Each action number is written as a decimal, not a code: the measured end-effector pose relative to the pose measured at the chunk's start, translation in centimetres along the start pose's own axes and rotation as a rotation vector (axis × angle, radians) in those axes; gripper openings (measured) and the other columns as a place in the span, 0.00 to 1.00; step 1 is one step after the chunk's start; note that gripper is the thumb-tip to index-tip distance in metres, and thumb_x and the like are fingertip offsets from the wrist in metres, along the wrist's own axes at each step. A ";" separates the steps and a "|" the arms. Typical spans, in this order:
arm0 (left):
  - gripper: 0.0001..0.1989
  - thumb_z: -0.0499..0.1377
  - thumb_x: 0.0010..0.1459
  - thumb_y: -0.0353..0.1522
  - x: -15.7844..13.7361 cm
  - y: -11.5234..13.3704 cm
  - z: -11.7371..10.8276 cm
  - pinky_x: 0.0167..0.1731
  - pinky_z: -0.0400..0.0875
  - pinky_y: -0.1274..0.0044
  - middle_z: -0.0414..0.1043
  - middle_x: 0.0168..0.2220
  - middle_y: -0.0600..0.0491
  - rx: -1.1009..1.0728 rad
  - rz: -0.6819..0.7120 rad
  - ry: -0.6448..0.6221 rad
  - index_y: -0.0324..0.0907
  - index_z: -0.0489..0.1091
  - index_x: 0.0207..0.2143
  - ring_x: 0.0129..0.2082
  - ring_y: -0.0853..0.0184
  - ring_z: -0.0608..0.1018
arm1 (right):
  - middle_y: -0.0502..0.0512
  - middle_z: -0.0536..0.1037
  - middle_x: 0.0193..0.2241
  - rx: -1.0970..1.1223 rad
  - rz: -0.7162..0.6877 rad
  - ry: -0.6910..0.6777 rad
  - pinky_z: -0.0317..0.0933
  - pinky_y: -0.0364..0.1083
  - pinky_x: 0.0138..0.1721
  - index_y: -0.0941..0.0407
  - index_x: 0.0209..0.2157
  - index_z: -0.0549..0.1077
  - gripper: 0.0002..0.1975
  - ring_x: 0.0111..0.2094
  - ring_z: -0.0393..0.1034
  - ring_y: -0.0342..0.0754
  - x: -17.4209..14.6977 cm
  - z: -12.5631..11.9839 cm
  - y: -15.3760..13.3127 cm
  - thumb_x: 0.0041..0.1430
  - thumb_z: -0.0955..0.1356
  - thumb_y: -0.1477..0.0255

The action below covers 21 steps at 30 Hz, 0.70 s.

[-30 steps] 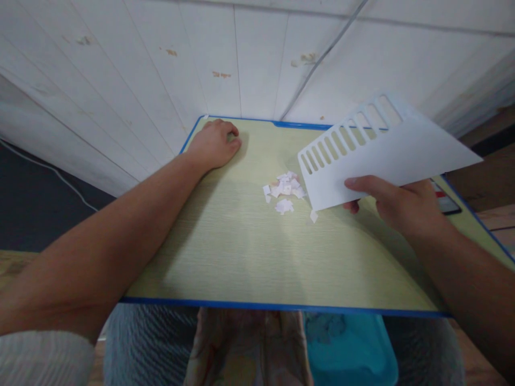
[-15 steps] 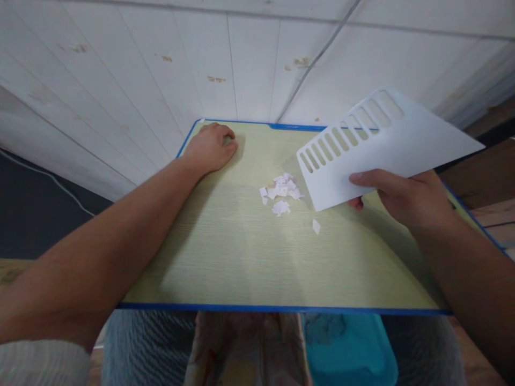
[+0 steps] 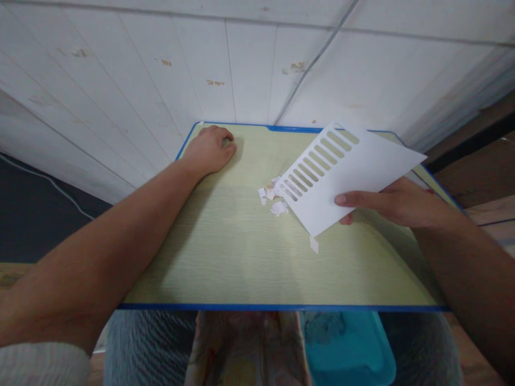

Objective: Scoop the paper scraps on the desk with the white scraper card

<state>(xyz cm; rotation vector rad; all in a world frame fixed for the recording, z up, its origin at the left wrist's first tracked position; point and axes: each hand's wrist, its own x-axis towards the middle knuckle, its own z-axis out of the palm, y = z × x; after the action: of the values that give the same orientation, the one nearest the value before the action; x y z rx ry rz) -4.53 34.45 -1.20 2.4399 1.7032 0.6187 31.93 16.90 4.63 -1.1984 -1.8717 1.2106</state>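
My right hand (image 3: 388, 206) pinches a white paper sheet (image 3: 354, 166) with a row of slots cut along its left side, thumb on top and a fingertip showing below. The sheet is tilted, its slotted side over a small pile of paper scraps (image 3: 270, 193), part of which it hides. One lone scrap (image 3: 314, 245) lies by the sheet's lower corner. Loosely curled into a fist, my left hand (image 3: 211, 149) rests near the back left corner of the pale green tabletop (image 3: 225, 257). Nothing shows in it.
Blue edging (image 3: 281, 307) runs round the tabletop. A white plank wall (image 3: 137, 75) with a grey cable (image 3: 314, 61) stands behind. Below the front edge are a light blue plastic tub (image 3: 350, 348) and a patterned cloth or bag (image 3: 249, 348), between my legs.
My right hand has brought the slotted sheet left and lower, so it now covers part of the scrap pile. The lone scrap has shifted slightly toward me. My left hand stays put.
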 end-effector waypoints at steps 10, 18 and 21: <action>0.21 0.55 0.73 0.40 -0.2 0.6 -0.2 0.72 0.67 0.61 0.79 0.64 0.42 0.099 0.005 -0.007 0.39 0.80 0.57 0.64 0.53 0.76 | 0.54 0.85 0.28 0.066 -0.059 -0.244 0.77 0.45 0.33 0.57 0.30 0.82 0.14 0.30 0.82 0.50 0.2 -0.4 0.9 0.69 0.78 0.65; 0.19 0.56 0.74 0.39 -0.3 0.6 -0.4 0.73 0.65 0.61 0.79 0.63 0.45 0.084 0.015 -0.005 0.39 0.79 0.57 0.63 0.54 0.75 | 0.56 0.87 0.32 0.239 0.070 -0.331 0.80 0.44 0.29 0.59 0.38 0.85 0.10 0.30 0.83 0.50 -0.4 0.9 0.9 0.67 0.80 0.65; 0.19 0.56 0.74 0.39 -0.3 0.7 -0.4 0.72 0.68 0.61 0.80 0.62 0.44 0.094 0.009 0.004 0.41 0.80 0.57 0.63 0.53 0.76 | 0.58 0.88 0.34 0.286 0.110 -0.344 0.80 0.44 0.28 0.60 0.41 0.85 0.11 0.31 0.84 0.50 -0.4 1.1 0.9 0.65 0.80 0.66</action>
<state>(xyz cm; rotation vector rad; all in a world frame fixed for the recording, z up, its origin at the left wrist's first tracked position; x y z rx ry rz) -4.15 33.81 -0.72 2.5120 1.7619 0.5580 31.54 16.26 3.36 -0.9939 -1.8015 1.7715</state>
